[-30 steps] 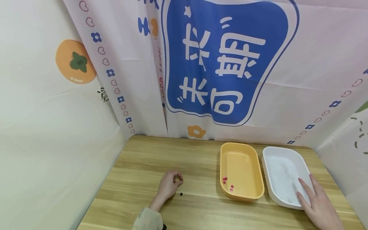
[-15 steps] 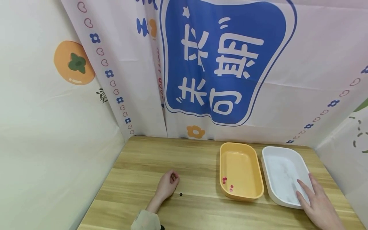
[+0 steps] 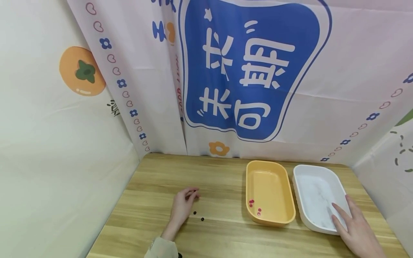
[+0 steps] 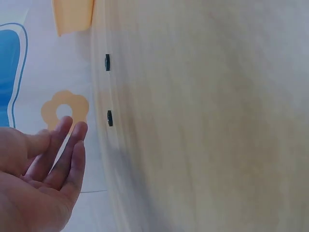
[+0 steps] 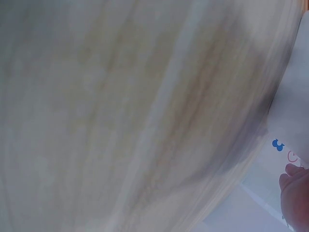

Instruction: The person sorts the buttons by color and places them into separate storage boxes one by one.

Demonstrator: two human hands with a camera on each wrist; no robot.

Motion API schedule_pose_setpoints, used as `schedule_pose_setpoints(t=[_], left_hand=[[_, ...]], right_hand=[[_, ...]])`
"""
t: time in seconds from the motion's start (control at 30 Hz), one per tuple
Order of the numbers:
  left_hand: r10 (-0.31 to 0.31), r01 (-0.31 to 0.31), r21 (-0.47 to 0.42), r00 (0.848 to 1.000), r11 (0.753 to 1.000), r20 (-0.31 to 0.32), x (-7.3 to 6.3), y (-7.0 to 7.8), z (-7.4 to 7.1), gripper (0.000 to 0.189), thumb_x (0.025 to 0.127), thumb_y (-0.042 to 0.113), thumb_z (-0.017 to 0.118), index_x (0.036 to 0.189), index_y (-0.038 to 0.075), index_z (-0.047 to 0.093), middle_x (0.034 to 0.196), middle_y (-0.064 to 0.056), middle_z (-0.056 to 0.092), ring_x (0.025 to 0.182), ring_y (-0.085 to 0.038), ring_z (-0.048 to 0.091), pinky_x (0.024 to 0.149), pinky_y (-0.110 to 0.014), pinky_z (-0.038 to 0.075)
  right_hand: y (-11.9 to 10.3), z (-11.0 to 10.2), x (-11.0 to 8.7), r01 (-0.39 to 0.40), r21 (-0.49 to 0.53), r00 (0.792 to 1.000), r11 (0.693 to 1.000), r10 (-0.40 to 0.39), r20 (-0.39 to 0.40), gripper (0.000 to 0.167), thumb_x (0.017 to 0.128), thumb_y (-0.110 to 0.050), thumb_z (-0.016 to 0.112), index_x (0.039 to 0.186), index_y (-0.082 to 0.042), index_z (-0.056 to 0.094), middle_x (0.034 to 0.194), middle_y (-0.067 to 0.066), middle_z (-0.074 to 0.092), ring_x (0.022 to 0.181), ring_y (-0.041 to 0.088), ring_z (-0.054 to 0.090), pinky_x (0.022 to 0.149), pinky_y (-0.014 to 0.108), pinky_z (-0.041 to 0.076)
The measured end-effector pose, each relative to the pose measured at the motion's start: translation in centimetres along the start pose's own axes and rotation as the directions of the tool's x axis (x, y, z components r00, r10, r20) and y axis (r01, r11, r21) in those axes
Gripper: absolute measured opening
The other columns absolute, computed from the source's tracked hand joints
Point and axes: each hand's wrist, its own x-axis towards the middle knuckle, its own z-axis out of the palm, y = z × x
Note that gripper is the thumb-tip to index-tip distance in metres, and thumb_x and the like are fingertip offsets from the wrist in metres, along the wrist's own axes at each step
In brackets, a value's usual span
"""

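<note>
My left hand (image 3: 183, 206) hovers over the wooden table, fingers bent and fingertips close together. In the left wrist view its fingers (image 4: 72, 162) are loosely bent, and whether a small piece is inside them is unclear. Two small black discs lie on the table beside this hand, the nearer black disc (image 3: 195, 213) and another black disc (image 3: 202, 219). On the right, my right hand (image 3: 359, 229) rests with spread, fairly straight fingers over the near right rim of the white tray (image 3: 300, 200). In the right wrist view only part of the right hand (image 5: 295, 195) shows.
A yellow tray (image 3: 271, 193) stands left of the white one, with several small red discs (image 3: 251, 202) near its left wall. Printed fabric (image 3: 290, 118) hangs behind and along both sides of the wooden table (image 3: 222, 236).
My left hand has shifted a little left and away from the body. A second black disc now shows on the table next to the first. The right hand stays on the white tray.
</note>
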Motion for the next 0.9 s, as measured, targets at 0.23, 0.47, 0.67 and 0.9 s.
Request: schedule_pose_setpoints(t=[0.23, 0.47, 0.67, 0.9], left_hand=[[0.053, -0.053, -0.050, 0.998, 0.997, 0.012, 0.3, 1.2, 0.1, 0.017, 0.106, -0.007, 0.062, 0.121, -0.009, 0.071, 0.112, -0.025, 0.082, 0.106, -0.040, 0.082, 0.093, -0.043, 0.067], [0.074, -0.070, -0.089, 0.996, 0.994, 0.040, 1.2, 4.1, 0.8, 0.012, 0.107, 0.000, 0.066, 0.118, -0.002, 0.069, 0.115, -0.021, 0.084, 0.107, -0.034, 0.083, 0.095, -0.040, 0.067], [0.067, -0.060, -0.158, 0.997, 0.986, 0.042, 2.0, 6.6, 1.9, 0.009, 0.104, 0.004, 0.073, 0.112, 0.002, 0.071, 0.112, -0.020, 0.084, 0.109, -0.034, 0.082, 0.094, -0.039, 0.067], [0.080, -0.071, -0.215, 0.996, 0.974, 0.031, 2.5, 8.3, 4.0, 0.014, 0.098, 0.006, 0.081, 0.110, 0.000, 0.075, 0.104, -0.018, 0.085, 0.102, -0.034, 0.083, 0.080, -0.021, 0.063]], right_hand=[[0.0, -0.1, 0.1, 0.010, 0.002, 1.000, 1.000, -0.010, -0.021, 0.040, 0.111, -0.017, 0.056, 0.140, 0.010, 0.062, 0.175, 0.041, 0.019, 0.160, 0.063, 0.021, 0.133, 0.021, -0.017], [-0.2, -0.2, 0.1, 0.011, 0.010, 1.000, 1.000, -0.010, -0.029, 0.042, 0.111, -0.017, 0.056, 0.144, 0.008, 0.058, 0.174, 0.041, 0.020, 0.158, 0.065, 0.023, 0.134, 0.023, -0.016], [-0.3, -0.2, 0.1, -0.006, 0.008, 1.000, 1.000, 0.006, -0.009, 0.043, 0.111, -0.018, 0.055, 0.146, 0.008, 0.057, 0.175, 0.041, 0.018, 0.157, 0.067, 0.023, 0.134, 0.025, -0.018], [-0.3, -0.2, 0.1, -0.018, 0.004, 1.000, 1.000, 0.018, 0.005, 0.044, 0.111, -0.019, 0.056, 0.147, 0.008, 0.056, 0.178, 0.038, 0.013, 0.160, 0.065, 0.020, 0.132, 0.023, -0.019]])
